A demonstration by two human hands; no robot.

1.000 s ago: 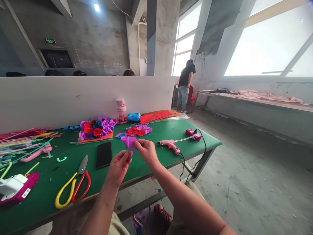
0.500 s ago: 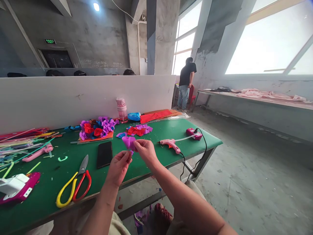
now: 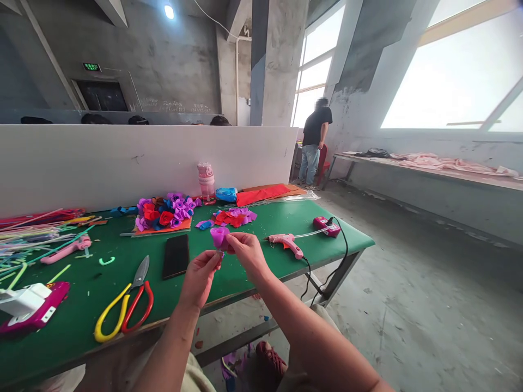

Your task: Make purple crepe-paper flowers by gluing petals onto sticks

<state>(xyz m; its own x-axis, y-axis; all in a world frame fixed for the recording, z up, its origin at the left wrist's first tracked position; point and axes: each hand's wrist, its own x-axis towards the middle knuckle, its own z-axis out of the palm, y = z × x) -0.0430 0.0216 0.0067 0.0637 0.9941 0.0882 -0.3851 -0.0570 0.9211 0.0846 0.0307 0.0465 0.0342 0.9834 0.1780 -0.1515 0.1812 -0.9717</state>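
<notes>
Between my hands is a purple paper flower (image 3: 219,237), curled into a small cup, above the green table (image 3: 241,267). My right hand (image 3: 248,251) pinches its right edge. Just below, my left hand (image 3: 203,275) pinches its base with thumb and fingers. Loose red and purple petals (image 3: 235,218) lie behind the flower. Beyond to the left sits a pile of finished-looking paper flowers (image 3: 165,211) in purple, red and blue. A pink glue gun (image 3: 287,243) rests to the right of my right hand, and a black phone (image 3: 176,256) lies left of the flower.
Scissors (image 3: 125,302) with yellow and red handles lie front left, near a magenta power strip (image 3: 36,310). Coloured sticks (image 3: 38,239) cover the left end. A pink bottle (image 3: 206,182) stands against the white partition (image 3: 81,163). A cord hangs off the right edge. A person (image 3: 314,139) stands beyond.
The purple piece has gone from a flatter, spread shape to a rounder cup as my right fingers work its edge. The view has shifted slightly; the table items stay put.
</notes>
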